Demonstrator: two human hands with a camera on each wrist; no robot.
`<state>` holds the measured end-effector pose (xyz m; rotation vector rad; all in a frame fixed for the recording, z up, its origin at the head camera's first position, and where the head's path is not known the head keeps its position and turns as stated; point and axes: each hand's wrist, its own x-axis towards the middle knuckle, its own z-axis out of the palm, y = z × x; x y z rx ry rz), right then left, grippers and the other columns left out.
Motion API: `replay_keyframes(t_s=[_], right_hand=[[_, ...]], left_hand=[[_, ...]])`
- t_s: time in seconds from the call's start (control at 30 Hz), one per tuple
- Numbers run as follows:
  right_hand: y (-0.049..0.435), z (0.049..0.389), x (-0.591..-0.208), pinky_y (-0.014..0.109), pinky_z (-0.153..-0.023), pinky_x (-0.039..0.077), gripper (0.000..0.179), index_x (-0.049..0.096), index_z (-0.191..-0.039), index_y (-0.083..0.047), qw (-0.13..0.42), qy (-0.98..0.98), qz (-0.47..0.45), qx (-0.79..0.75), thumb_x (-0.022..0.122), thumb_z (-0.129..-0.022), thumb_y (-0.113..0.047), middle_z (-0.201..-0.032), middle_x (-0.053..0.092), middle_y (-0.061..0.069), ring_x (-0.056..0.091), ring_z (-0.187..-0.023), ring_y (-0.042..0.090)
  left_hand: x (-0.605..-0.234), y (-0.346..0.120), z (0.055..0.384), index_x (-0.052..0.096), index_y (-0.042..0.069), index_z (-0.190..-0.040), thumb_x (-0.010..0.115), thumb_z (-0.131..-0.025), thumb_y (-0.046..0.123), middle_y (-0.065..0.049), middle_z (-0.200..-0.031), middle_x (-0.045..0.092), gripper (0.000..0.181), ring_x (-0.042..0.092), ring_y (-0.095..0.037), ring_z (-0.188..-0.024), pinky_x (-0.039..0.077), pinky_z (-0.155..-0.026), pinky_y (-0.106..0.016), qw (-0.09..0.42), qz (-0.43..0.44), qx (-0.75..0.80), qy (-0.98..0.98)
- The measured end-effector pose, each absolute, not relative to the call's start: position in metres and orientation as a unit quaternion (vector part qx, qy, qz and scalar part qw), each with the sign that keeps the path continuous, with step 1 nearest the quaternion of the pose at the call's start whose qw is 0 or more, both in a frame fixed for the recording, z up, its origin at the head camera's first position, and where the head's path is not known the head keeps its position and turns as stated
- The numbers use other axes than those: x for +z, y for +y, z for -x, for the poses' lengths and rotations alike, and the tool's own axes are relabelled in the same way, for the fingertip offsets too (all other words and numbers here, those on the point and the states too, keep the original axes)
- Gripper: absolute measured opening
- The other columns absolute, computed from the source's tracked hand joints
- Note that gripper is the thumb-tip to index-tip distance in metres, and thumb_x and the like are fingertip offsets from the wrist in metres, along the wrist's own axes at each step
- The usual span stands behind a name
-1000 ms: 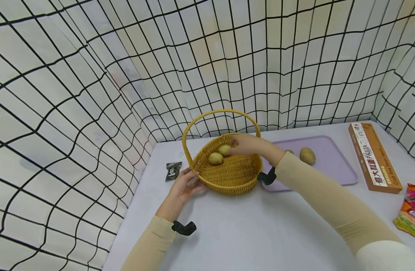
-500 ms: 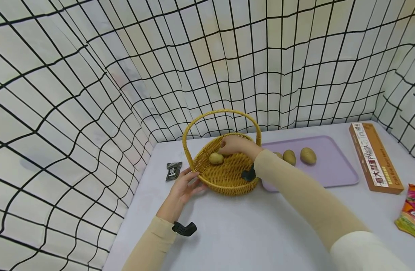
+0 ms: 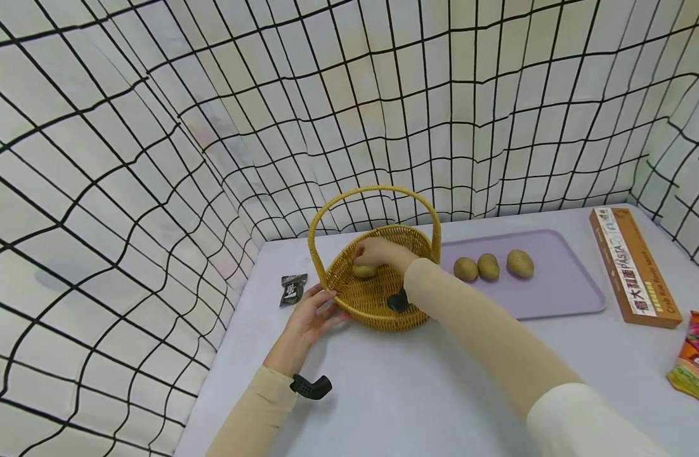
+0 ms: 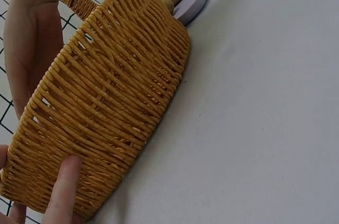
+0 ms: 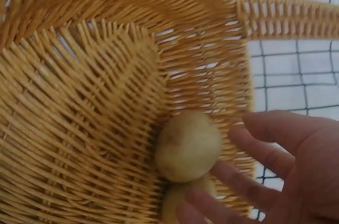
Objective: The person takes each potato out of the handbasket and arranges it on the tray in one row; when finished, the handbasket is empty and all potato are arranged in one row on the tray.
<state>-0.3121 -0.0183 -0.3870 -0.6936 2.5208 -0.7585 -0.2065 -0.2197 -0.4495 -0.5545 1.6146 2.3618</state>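
Note:
A yellow-brown wicker basket [image 3: 366, 298] with a tall hoop handle stands on the table, tipped open toward me. My left hand [image 3: 308, 318] holds its left rim, thumb at the edge; in the left wrist view one finger [image 4: 62, 189] lies on the woven outside. Inside, two potatoes sit close together against the side: one potato [image 5: 188, 147] in full sight, another potato [image 5: 172, 203] partly behind fingertips in the right wrist view. My right hand [image 3: 378, 252] is in the basket over them, its fingers loosely spread right beside the potatoes and not wrapped round either.
Right of the basket, a lilac tray [image 3: 566, 295] bears three potatoes [image 3: 489, 266]. Farther right are an orange pasta box [image 3: 635, 266] and a colourful snack bag [image 3: 694, 358]. A small black packet [image 3: 293, 290] lies left of the basket. Black netting [image 3: 384, 114] hangs behind the table.
My right hand has moved left inside the basket, now covering the spot where the potatoes lie. Its arm has uncovered the potatoes on the tray. The left hand stays at the rim.

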Motion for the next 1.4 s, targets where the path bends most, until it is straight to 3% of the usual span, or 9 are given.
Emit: replay_keyframes(t_s=[0.2, 0.33, 0.57, 0.73, 0.9, 1.07, 1.17, 1.4], right_hand=[[-0.019, 0.311, -0.392, 0.046, -0.12, 0.041, 0.046, 0.053, -0.15, -0.01, 0.237, 0.899, 0.246, -0.274, 0.056, -0.105, -0.017, -0.156, 0.05, 0.012, 0.044, -0.145, 0.032], [-0.019, 0.311, -0.394, 0.047, -0.119, 0.042, 0.048, 0.059, -0.146, -0.012, 0.256, 0.896, 0.23, -0.281, 0.065, -0.098, -0.014, -0.154, 0.052, 0.011, 0.045, -0.144, 0.032], [-0.026, 0.31, -0.399, 0.045, -0.099, 0.058, 0.04, 0.07, -0.13, -0.019, 0.349, 0.859, 0.234, -0.292, 0.076, -0.09, -0.02, -0.146, 0.055, 0.008, 0.059, -0.124, 0.029], [-0.033, 0.305, -0.4, 0.034, -0.093, 0.057, 0.05, 0.063, -0.136, -0.012, 0.391, 0.825, 0.265, -0.31, 0.074, -0.088, -0.006, -0.135, 0.055, 0.008, 0.058, -0.106, 0.02], [-0.037, 0.3, -0.403, 0.03, -0.087, 0.051, 0.058, 0.057, -0.141, -0.008, 0.414, 0.799, 0.298, -0.319, 0.065, -0.085, 0.007, -0.133, 0.053, 0.008, 0.054, -0.101, 0.019], [-0.034, 0.303, -0.406, 0.029, -0.082, 0.051, 0.047, 0.063, -0.13, -0.009, 0.426, 0.792, 0.306, -0.314, 0.064, -0.085, 0.001, -0.124, 0.056, 0.009, 0.056, -0.096, 0.019], [-0.03, 0.305, -0.409, 0.03, -0.085, 0.055, 0.045, 0.064, -0.127, -0.008, 0.449, 0.775, 0.294, -0.335, 0.065, -0.083, 0.0, -0.121, 0.059, 0.01, 0.06, -0.098, 0.02], [-0.012, 0.304, -0.409, 0.041, -0.105, 0.055, 0.053, 0.054, -0.142, -0.002, 0.48, 0.733, 0.273, -0.398, 0.057, -0.088, -0.004, -0.13, 0.057, 0.01, 0.059, -0.114, 0.024]], left_hand=[[-0.449, -0.218, 0.206, 0.026, 0.013, -0.162, 0.061, -0.101, 0.007, -0.017, -0.158, 0.035, 0.07, 0.043, -0.038, -0.142, 0.045, -0.11, -0.061, 0.112, 0.188, 0.805, 0.552], [-0.449, -0.219, 0.206, 0.025, 0.013, -0.161, 0.06, -0.102, 0.007, -0.017, -0.157, 0.036, 0.069, 0.044, -0.037, -0.141, 0.046, -0.11, -0.061, 0.11, 0.189, 0.804, 0.553], [-0.448, -0.219, 0.206, 0.023, 0.012, -0.163, 0.058, -0.103, 0.007, -0.017, -0.16, 0.033, 0.069, 0.041, -0.038, -0.142, 0.045, -0.111, -0.061, 0.108, 0.19, 0.805, 0.551], [-0.448, -0.219, 0.205, 0.022, 0.013, -0.163, 0.059, -0.102, 0.006, -0.016, -0.16, 0.033, 0.071, 0.042, -0.038, -0.143, 0.045, -0.111, -0.062, 0.109, 0.19, 0.806, 0.549], [-0.449, -0.218, 0.206, 0.023, 0.013, -0.163, 0.058, -0.102, 0.006, -0.016, -0.16, 0.033, 0.07, 0.041, -0.039, -0.144, 0.044, -0.111, -0.063, 0.107, 0.192, 0.809, 0.545], [-0.449, -0.218, 0.206, 0.022, 0.012, -0.163, 0.057, -0.103, 0.006, -0.016, -0.161, 0.032, 0.069, 0.04, -0.04, -0.145, 0.043, -0.112, -0.063, 0.108, 0.19, 0.81, 0.544], [-0.449, -0.218, 0.205, 0.022, 0.011, -0.163, 0.056, -0.103, 0.005, -0.018, -0.162, 0.03, 0.069, 0.039, -0.04, -0.146, 0.042, -0.112, -0.063, 0.107, 0.19, 0.811, 0.543], [-0.449, -0.219, 0.204, 0.019, 0.007, -0.163, 0.055, -0.104, 0.004, -0.021, -0.162, 0.028, 0.069, 0.037, -0.04, -0.146, 0.041, -0.113, -0.063, 0.105, 0.177, 0.811, 0.547]])
